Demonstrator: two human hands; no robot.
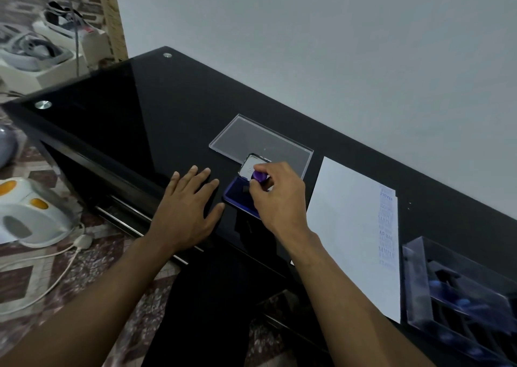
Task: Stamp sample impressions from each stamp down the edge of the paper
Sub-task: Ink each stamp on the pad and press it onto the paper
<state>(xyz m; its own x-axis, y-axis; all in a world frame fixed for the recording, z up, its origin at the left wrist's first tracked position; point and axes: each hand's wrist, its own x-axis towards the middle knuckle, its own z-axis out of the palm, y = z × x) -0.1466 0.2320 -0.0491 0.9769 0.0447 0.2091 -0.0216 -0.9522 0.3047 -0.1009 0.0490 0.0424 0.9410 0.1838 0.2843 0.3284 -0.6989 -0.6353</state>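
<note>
The purple stamp [259, 176] sits at the top of the right hand [275, 196], its rounded knob showing between the thumb and the curled fingers, which pinch it closed from both sides; the stamp's lower end is hidden behind the fingers, so whether it touches the pad cannot be told. Directly under that grip lies the open ink pad [237, 196], a dark blue tray with its pale lid [251, 165] hinged up on the far side, resting on the black glass table [140, 114]. The left hand [186, 212] lies flat on the table just to the left of the ink pad, fingers straight and spread, holding nothing, with the thumb near the pad's near left corner. Behind the pad lies a clear plastic lid [260, 140], flat on the table and partly overlapped by the pad's raised lid. To the right of the right hand lies the white paper [349, 226], and down its far right edge runs a column of faint bluish impressions [387, 224], too blurred to read for certain. Beyond the paper, at the right edge of the table, stands a clear plastic box [458, 285] with dark compartments holding more blue-knobbed stamps [461, 302].
</note>
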